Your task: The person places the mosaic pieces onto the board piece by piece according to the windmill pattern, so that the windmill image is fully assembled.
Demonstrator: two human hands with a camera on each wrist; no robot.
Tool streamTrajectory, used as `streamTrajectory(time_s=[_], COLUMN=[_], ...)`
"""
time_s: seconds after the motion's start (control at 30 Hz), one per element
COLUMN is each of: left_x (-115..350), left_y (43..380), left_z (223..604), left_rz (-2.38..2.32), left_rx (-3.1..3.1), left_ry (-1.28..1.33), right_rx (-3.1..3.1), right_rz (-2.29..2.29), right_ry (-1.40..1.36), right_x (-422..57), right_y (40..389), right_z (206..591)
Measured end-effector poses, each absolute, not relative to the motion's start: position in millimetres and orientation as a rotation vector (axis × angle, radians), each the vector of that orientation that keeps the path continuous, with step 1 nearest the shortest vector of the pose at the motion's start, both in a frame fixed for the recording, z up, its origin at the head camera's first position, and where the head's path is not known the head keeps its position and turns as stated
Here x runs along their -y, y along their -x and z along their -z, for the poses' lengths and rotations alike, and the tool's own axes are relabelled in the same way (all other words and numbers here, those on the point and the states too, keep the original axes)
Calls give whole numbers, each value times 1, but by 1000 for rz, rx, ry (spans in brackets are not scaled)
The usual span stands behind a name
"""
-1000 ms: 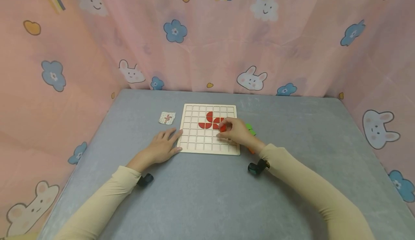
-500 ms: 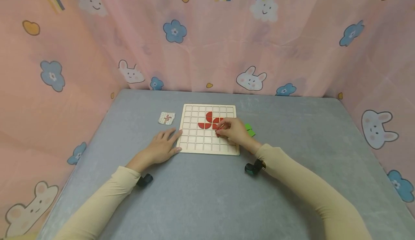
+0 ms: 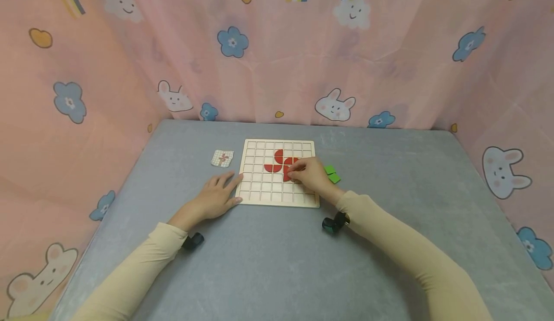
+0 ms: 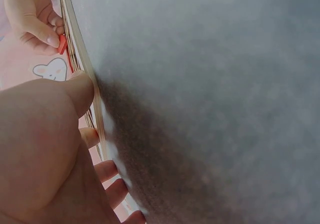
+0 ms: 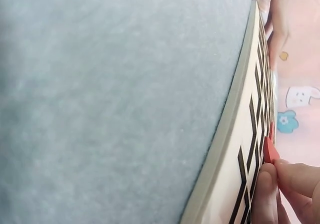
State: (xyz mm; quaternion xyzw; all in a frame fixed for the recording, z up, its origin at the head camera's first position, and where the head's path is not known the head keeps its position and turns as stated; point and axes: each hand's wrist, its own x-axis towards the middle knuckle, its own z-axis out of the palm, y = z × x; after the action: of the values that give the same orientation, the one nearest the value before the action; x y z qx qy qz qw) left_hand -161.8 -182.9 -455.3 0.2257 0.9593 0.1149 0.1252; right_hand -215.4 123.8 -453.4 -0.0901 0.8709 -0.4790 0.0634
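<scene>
A square wooden grid board (image 3: 260, 186) lies on the grey table, with several red quarter-circle pieces (image 3: 279, 156) set in cells around its middle. My right hand (image 3: 313, 174) pinches a red piece (image 5: 270, 151) between thumb and fingertips, close over the board just below the other red ones. In the left wrist view that red piece (image 4: 62, 44) stands tilted at the fingertips. My left hand (image 3: 215, 197) lies at the board's left edge, fingers spread and relaxed, thumb and fingertips touching the rim. Part of the board's right side is hidden under my right hand.
Green pieces (image 3: 332, 174) lie on the table just right of the board, partly behind my right hand. A small paper card (image 3: 222, 158) printed with a red pinwheel on a grid lies left of the board. A pink patterned curtain (image 3: 277, 70) encloses the table's back and sides.
My right hand has moved slightly left, bringing the red piece into the cells below the other red pieces. More of the green pieces shows. My left hand has stayed in place.
</scene>
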Motion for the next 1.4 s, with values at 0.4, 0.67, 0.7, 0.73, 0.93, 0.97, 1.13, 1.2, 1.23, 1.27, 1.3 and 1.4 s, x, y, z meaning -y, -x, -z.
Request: streamTrajectory(time_s=[0.4,0.67,0.7,0.73,0.93,0.97,1.13,1.2,1.23,1.27,1.3,1.4], left_x=[183,182,182,183,183,183,184,184,184,183,183,182], left_y=[161,162,161,162,162,163,164,164,164,163,163,163], left_z=[455,456,456,456,457,457,459,459,459,459,458,457], left_rz=[-344,-341,-342,-339,-346,-348,-343,-339,-340,-340,-341,-340], left_rx=[-2803,-2808,-2809,-2809,-2814,-2813,-2814,-2811,-2811,-2811,-2808,-2813], left_ry=[-662,-673,-674,-674,-674,-674,-676,-676,-677,-680,-678,-690], right_rx=[-2671,-2653,-2649,-2640,-2644,-2651,-2656,-2658,-2657,-2656,-2652,-2638], right_rz=[1368,1412,1424,1440,1425,1412,1387,1376,1372,1368,1371,1389], right_ry=[287,276,273,269,238,239,254,250,249,244,236,214], right_x=[-121,-121,-121,-121,-121,-122,-123,-123,-123,-123,-122,-122], right_y=[215,215,216,216,217,217,219,220,220,220,220,219], right_z=[452,453,454,454,452,452,452,452,452,452,452,451])
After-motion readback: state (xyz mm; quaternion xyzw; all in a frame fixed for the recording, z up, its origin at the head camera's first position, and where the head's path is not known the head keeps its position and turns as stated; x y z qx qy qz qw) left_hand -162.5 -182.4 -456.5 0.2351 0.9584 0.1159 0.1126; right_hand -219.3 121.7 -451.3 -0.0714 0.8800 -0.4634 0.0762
